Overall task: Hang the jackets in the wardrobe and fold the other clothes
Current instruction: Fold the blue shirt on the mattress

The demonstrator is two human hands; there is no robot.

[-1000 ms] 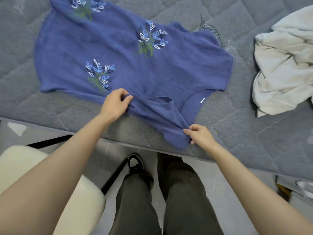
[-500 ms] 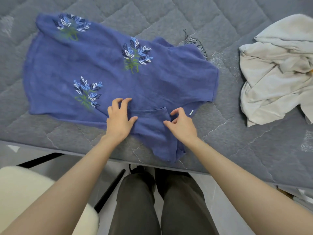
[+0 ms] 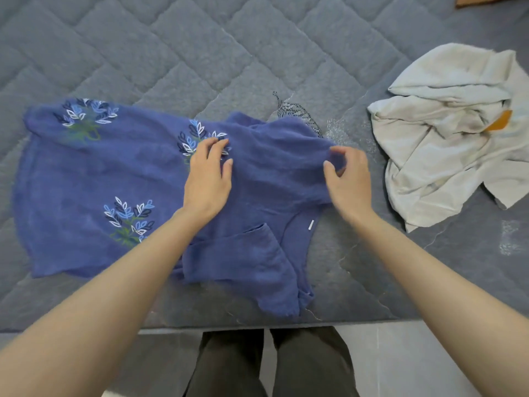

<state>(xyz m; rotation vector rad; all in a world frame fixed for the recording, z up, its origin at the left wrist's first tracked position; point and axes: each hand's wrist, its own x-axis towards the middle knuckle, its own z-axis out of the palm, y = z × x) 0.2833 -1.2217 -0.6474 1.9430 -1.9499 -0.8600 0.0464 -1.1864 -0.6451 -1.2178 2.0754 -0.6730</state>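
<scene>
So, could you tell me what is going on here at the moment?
A person is folding a blue shirt spread on a grey quilted bed. The left hand presses flat on its middle, while the right hand pinches the far sleeve. A crumpled cream garment lies apart to the right, not yet folded.

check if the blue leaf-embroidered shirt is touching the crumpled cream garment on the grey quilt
Apart. The head view shows bare grey quilt between the blue leaf-embroidered shirt and the crumpled cream garment.
</scene>
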